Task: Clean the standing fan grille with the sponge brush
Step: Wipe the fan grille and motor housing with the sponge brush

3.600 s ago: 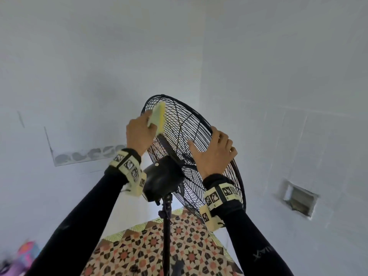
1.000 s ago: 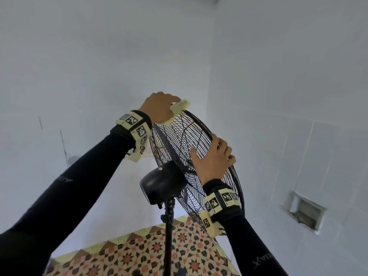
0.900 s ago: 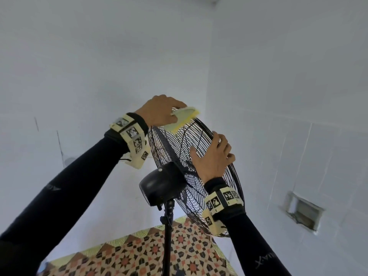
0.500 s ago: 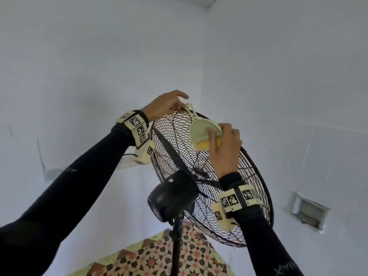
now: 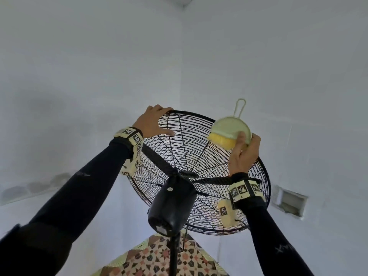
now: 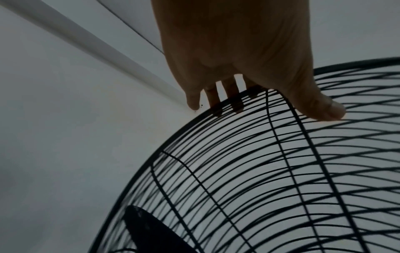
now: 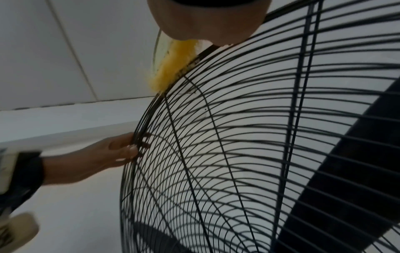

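A person in black long sleeves reached up to a standing fan in the corner of a pale, plain-walled room. The fan grille (image 5: 185, 156) was a round black cage of thin concentric wires crossed by straight radial spokes, tilted back on a black pole (image 5: 174, 253) with a smooth, rounded black motor housing (image 5: 171, 206) behind it.

The left hand (image 5: 153, 121) lay on the upper left rim of the grille, its fingers draped over the outer ring and the thumb stretched flat across the wires; the left wrist view showed the fingertips (image 6: 216, 104) hooked just past the rim.

The right hand (image 5: 244, 154) gripped the sponge brush (image 5: 229, 132) at the upper right rim, fingers and thumb curled round its pale green, half-round plastic body. A thin wire-like hanging loop stood up from the top. Its fuzzy yellow sponge edge pressed against the rim wires.

Both wrists wore cream bands with black-and-white square markers. Below, a floor covering (image 5: 151, 259) showed a geometric star pattern in red, black and cream. A small rectangular recess (image 5: 290, 202) sat in the right wall.
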The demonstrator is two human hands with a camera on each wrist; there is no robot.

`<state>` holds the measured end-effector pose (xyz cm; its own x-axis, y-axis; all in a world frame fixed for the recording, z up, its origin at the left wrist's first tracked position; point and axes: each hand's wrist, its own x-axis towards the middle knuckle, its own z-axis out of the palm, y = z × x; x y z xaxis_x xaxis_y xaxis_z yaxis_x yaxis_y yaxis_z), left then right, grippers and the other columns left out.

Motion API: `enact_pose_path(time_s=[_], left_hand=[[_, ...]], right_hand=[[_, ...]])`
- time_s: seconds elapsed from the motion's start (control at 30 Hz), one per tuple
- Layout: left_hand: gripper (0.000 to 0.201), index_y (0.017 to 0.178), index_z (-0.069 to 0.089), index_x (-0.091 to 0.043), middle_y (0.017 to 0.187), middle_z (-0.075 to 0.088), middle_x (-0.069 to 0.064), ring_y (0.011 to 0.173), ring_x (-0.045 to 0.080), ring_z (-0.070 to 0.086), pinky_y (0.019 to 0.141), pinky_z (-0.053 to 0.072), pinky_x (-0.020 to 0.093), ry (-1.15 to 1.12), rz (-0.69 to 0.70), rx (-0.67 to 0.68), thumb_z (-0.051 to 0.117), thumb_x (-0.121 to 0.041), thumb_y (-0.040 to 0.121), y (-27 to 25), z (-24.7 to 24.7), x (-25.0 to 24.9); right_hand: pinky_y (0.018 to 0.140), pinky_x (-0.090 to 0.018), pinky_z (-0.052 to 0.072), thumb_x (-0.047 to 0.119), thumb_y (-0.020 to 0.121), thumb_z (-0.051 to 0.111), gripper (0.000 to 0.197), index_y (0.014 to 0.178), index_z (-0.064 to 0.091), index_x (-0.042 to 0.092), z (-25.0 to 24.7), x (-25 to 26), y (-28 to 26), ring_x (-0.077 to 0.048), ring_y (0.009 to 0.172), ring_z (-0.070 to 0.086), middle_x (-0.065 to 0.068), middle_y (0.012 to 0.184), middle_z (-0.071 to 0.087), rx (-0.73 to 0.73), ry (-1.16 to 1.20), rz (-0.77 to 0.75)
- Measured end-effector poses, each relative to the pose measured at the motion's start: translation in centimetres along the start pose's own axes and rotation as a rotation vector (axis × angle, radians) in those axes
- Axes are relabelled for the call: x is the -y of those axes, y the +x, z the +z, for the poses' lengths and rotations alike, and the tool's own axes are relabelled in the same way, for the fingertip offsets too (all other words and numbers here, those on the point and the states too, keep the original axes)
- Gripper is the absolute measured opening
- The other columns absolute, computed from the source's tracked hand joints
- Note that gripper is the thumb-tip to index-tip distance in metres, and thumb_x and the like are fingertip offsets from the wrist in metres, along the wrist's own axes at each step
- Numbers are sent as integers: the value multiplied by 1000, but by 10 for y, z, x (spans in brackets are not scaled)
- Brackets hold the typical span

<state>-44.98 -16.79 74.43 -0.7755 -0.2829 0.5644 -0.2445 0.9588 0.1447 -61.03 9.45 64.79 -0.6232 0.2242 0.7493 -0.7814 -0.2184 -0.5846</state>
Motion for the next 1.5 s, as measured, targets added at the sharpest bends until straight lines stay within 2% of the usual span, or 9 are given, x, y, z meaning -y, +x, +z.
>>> enact_pose_path(time_s=[0.2, 0.37, 0.53, 0.7, 0.8, 0.9, 1.13, 1.27, 1.5], left_hand=[[109, 159, 33, -33, 140, 43, 6, 130, 27, 36, 92, 53, 51, 178, -83, -65, 61, -87, 69, -12, -2, -7], [110, 156, 34, -30, 137, 44, 13, 127, 34, 40, 98, 43, 54, 475, -102, -156, 42, -99, 70, -20, 7, -40], [105, 142, 53, -26, 127, 50, 10, 120, 35, 45, 99, 34, 51, 435, -122, -299, 36, -93, 63, -29, 15, -48], [108, 153, 35, -27, 143, 50, 10, 127, 37, 49, 107, 34, 54, 511, -193, -176, 69, -83, 67, -38, 7, -51], [113, 152, 35, -25, 141, 50, 8, 123, 33, 52, 98, 41, 48, 485, -191, -156, 72, -86, 64, -38, 6, -56], [115, 144, 41, -15, 138, 51, 7, 122, 30, 51, 99, 41, 48, 495, -228, -137, 69, -89, 61, -35, 6, -64], [102, 142, 42, -14, 136, 50, 5, 121, 29, 50, 97, 36, 44, 475, -195, -142, 80, -70, 66, -32, 8, -59], [111, 138, 46, -14, 130, 52, 4, 117, 28, 51, 97, 38, 44, 475, -189, -156, 77, -84, 58, -36, 7, -54], [110, 143, 44, -15, 134, 51, 3, 121, 27, 50, 102, 37, 43, 446, -170, -163, 80, -78, 60, -39, 5, -46]], right_hand=[[69, -29, 53, 46, 103, 52, 35, 110, 59, 13, 15, -3, 30, -18, 90, 61, -1, 97, 65, 14, -8, 124], [57, -9, 42, 41, 99, 64, 31, 97, 57, 11, 26, 26, 16, -6, 70, 56, 7, 80, 60, 56, 39, 145], [55, -15, 40, 33, 92, 72, 34, 105, 51, 10, 46, 54, 1, -13, 75, 55, 3, 89, 58, 559, -99, 225], [74, -33, 61, 25, 89, 73, 52, 135, 47, 19, 54, 70, 21, -21, 105, 65, -1, 120, 61, 895, -16, 267], [72, -40, 63, 13, 89, 71, 63, 142, 43, 35, 57, 84, 28, -14, 107, 64, 4, 128, 57, 771, 232, 228], [68, -33, 63, 10, 89, 72, 54, 135, 49, 25, 68, 95, 29, -9, 95, 69, 13, 113, 63, 507, 282, 66], [83, -36, 47, 27, 84, 66, 31, 113, 55, 25, 77, 103, 26, -21, 100, 48, 8, 90, 59, 817, -51, -13], [83, -36, 45, 29, 86, 63, 31, 114, 50, 27, 83, 96, 26, -29, 103, 50, -4, 92, 67, 704, -19, -29], [80, -41, 50, 22, 80, 64, 29, 106, 52, 29, 75, 97, 16, -29, 87, 61, 10, 82, 64, 609, 123, -98]])
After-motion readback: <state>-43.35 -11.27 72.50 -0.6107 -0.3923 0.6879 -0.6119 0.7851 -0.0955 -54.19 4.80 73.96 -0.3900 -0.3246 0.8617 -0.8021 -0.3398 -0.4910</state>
